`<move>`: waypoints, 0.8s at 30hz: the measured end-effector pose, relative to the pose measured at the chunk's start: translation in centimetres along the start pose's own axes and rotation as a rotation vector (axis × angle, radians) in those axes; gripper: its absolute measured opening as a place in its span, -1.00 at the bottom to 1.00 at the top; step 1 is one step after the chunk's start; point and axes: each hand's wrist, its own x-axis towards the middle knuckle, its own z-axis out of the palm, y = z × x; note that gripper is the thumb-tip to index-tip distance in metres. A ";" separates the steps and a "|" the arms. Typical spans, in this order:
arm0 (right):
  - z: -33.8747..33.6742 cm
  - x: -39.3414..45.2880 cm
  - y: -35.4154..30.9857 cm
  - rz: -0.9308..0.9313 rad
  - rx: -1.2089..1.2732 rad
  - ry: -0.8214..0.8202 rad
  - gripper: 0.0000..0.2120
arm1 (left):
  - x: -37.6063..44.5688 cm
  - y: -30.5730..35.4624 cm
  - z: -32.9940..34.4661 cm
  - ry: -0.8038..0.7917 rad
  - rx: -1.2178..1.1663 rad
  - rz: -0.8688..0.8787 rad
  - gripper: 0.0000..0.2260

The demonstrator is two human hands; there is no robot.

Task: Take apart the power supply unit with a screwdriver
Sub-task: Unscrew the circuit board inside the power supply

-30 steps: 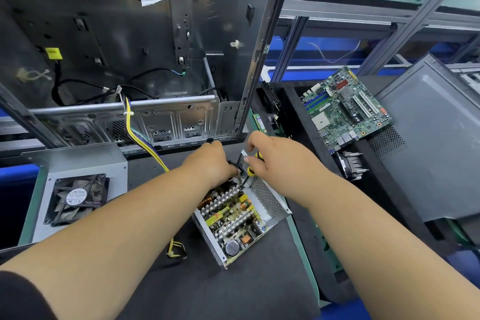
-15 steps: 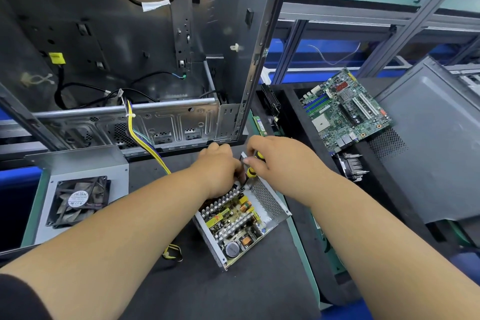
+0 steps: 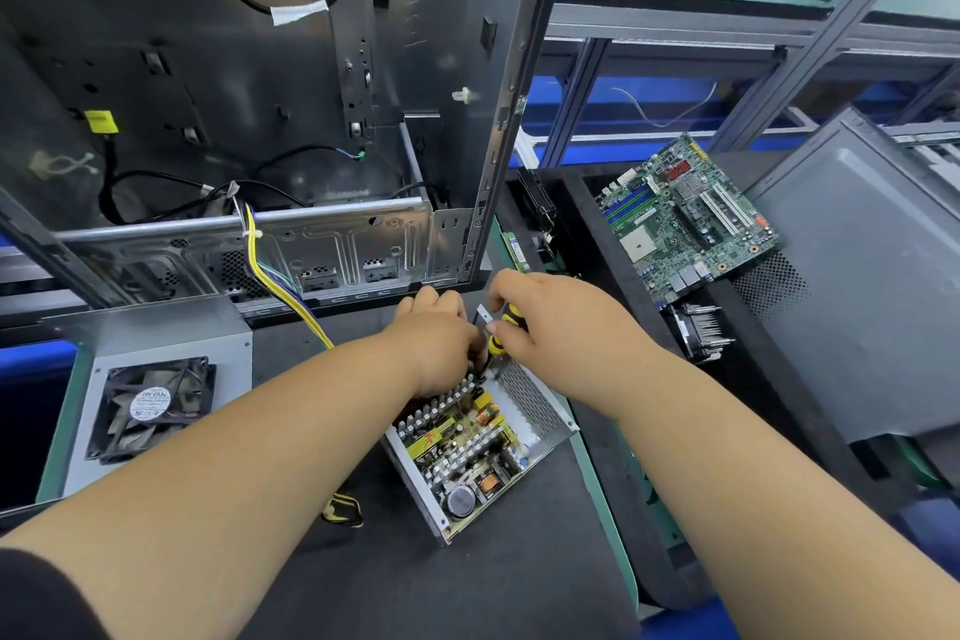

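The power supply unit [image 3: 535, 411] lies open on the dark mat, its circuit board with heat sinks and a capacitor exposed inside a metal shell with a perforated right wall. My right hand [image 3: 561, 327] grips a yellow-and-black screwdriver [image 3: 501, 330], tip pointing down into the unit's far corner. My left hand [image 3: 436, 343] rests with curled fingers on the far left end of the unit, beside the screwdriver; what its fingers hold is hidden.
An empty computer case [image 3: 270, 120] stands upright behind the unit, a yellow and black wire bundle [image 3: 280, 286] running from it. The removed cover with a fan [image 3: 150, 405] lies left. A motherboard [image 3: 685, 218] and a grey side panel [image 3: 857, 276] sit right.
Both hands have shifted slightly away from me along the unit's far end. The screwdriver stays in my right hand at the same corner.
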 end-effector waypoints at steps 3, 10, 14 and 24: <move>-0.1 -0.1 0.0 -0.002 0.015 0.015 -0.81 | 0.0 -0.1 0.0 -0.011 0.006 0.022 -0.72; -0.4 -0.4 -0.1 -0.008 0.016 0.048 -0.82 | 0.1 0.3 -0.3 -0.036 0.020 0.036 -0.80; -1.1 -0.9 0.0 0.011 0.016 0.097 -0.84 | 0.1 0.3 -0.3 -0.025 0.003 0.036 -0.84; -0.9 -4.3 0.0 0.025 0.077 0.249 -0.83 | 1.0 0.9 -0.4 0.008 0.077 0.029 -0.82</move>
